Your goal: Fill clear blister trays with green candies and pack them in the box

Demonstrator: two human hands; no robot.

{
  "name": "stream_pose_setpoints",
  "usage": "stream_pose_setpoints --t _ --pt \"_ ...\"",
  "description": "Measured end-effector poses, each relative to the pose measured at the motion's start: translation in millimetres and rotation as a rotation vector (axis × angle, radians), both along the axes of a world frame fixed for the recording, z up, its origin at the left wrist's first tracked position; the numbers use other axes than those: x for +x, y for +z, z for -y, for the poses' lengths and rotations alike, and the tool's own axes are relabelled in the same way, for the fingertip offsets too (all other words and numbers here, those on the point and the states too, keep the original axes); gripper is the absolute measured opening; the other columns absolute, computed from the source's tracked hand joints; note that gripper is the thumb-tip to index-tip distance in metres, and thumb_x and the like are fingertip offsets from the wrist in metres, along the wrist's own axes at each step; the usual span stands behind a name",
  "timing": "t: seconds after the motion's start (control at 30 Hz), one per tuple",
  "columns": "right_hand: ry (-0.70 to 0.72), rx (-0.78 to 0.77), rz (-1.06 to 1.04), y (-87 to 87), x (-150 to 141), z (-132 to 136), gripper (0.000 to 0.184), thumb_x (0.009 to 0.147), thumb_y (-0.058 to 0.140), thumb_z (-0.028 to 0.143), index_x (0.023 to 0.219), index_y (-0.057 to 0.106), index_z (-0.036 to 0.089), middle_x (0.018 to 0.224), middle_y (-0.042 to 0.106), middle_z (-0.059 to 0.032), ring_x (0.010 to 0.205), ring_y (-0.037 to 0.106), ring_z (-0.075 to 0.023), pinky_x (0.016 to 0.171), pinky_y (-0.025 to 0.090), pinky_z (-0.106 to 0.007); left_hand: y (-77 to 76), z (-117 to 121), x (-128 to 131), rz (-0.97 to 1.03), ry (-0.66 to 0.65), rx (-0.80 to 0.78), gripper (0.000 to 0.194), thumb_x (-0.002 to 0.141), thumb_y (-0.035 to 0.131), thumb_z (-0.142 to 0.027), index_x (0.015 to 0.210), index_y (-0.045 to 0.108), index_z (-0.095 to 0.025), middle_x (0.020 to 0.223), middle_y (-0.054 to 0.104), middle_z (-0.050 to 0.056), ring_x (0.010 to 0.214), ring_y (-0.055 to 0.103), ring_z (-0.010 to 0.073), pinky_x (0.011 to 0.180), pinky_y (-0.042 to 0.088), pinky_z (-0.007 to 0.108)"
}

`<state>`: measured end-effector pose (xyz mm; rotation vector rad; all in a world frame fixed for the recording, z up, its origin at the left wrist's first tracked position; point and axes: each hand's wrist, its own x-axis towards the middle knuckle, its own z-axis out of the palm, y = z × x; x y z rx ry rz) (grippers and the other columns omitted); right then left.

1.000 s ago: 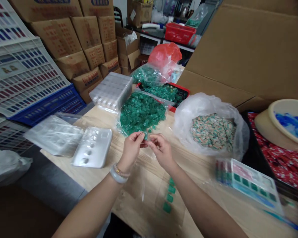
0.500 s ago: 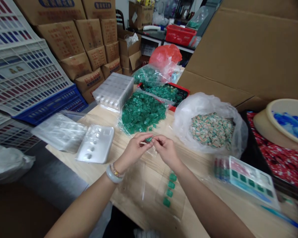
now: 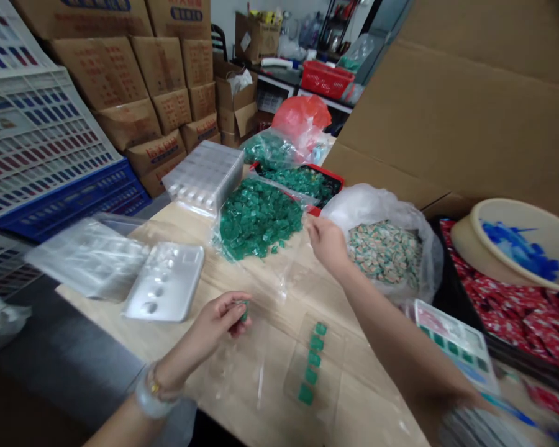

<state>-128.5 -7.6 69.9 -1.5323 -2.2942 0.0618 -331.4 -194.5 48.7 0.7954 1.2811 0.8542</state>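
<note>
Left hand (image 3: 227, 314), lower center, pinches green piece (image 3: 245, 310). Right hand (image 3: 327, 241), right of green pile (image 3: 258, 217), fingers together; can't tell if holding anything.

On my left I saw a white crate (image 3: 51, 133) stacked on a blue crate (image 3: 79, 198), with a white bag (image 3: 0, 323) below. Brown cartons (image 3: 102, 74) stood piled behind, beside an open box (image 3: 236, 102). Farther back sat a red basket (image 3: 327, 79). To my right, cardboard (image 3: 470, 105) rose behind a cream tub (image 3: 466, 242) holding blue pieces (image 3: 517, 245), with red packets (image 3: 531, 323) around its base.
</note>
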Motion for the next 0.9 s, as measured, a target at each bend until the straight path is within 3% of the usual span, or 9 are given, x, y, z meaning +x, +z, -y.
stream_pose_setpoints --t 0.13,0.23,0.33,0.47,0.6,0.7,0.8,0.9 --pt "-0.262 0.07 0.101 28.2 10 -103 0.028 0.082 0.04 0.034 0.077 0.06 0.016 0.076 0.061 -0.0084 0.072 0.054 -0.0193 0.06 0.035 -0.027 -15.0 0 2 0.166 0.269 -0.118 0.044 0.064 0.06 -0.048 0.093 0.052 -0.015 0.059 0.057 -0.002 0.045 0.046 0.0062 0.043 0.035 0.018" --pt "-0.375 -0.004 0.219 29.9 13 -159 0.023 0.08 0.045 0.03 0.088 0.061 0.014 0.085 0.061 -0.012 0.078 0.055 -0.0215 0.062 0.035 -0.027 -14.8 -3 -1 0.302 0.355 -0.209 0.051 0.055 0.072 -0.037 0.098 0.054 -0.016 0.076 0.062 0.001 0.055 0.052 0.0055 0.051 0.04 0.018" --pt "-0.364 -0.117 0.274 12.9 17 -186 0.034 0.076 0.051 0.018 0.109 0.052 0.011 0.101 0.057 -0.0178 0.085 0.054 -0.0203 0.063 0.033 -0.027 -9.5 -4 -5 0.349 0.361 -0.256 0.06 0.05 0.076 -0.029 0.104 0.054 -0.015 0.082 0.062 0.002 0.065 0.057 0.0076 0.062 0.044 0.019" --pt "-0.364 -0.13 0.257 -7.5 26 -196 0.034 0.083 0.042 0.027 0.101 0.056 0.001 0.098 0.055 -0.0256 0.092 0.051 -0.0234 0.063 0.027 -0.033 -12.1 -6 -8 0.262 0.295 -0.16 0.056 0.057 0.071 -0.032 0.107 0.051 -0.015 0.07 0.058 -0.001 0.061 0.058 0.0109 0.057 0.046 0.023" --pt "-0.303 -0.028 0.209 -3.6 25 -185 0.035 0.083 0.042 0.025 0.106 0.053 0.001 0.107 0.05 -0.0248 0.092 0.049 -0.0184 0.062 0.024 -0.032 -22.8 3 -15 -0.027 0.271 0.031 0.03 0.069 0.06 -0.032 0.092 0.054 -0.014 0.067 0.058 0.0 0.059 0.058 0.0115 0.055 0.046 0.024" --pt "-0.181 0.069 0.144 4.2 13 -149 0.035 0.083 0.042 0.03 0.093 0.058 0.001 0.095 0.056 -0.0196 0.084 0.05 -0.0167 0.062 0.026 -0.03 -28.7 15 -22 -0.255 0.248 0.124 0.029 0.073 0.055 -0.03 0.098 0.053 -0.015 0.075 0.061 0.002 0.065 0.059 0.012 0.062 0.048 0.025" --pt "0.048 0.043 0.002 1.5 -4 -84 0.026 0.082 0.042 0.026 0.084 0.059 0.007 0.078 0.059 -0.0112 0.071 0.05 -0.0146 0.063 0.031 -0.029 -31.8 23 -26 -0.385 0.158 0.178 0.031 0.076 0.052 -0.031 0.103 0.053 -0.017 0.083 0.062 0.004 0.072 0.061 0.0133 0.067 0.049 0.026" --pt "0.26 -0.065 -0.21 -13.6 -16 0 0.019 0.075 0.045 0.013 0.09 0.056 0.013 0.084 0.056 -0.0072 0.068 0.05 -0.0129 0.062 0.037 -0.026 -34.0 24 -27 -0.473 0.097 0.23 0.031 0.076 0.053 -0.031 0.103 0.055 -0.017 0.084 0.063 0.004 0.074 0.061 0.014 0.068 0.049 0.026"
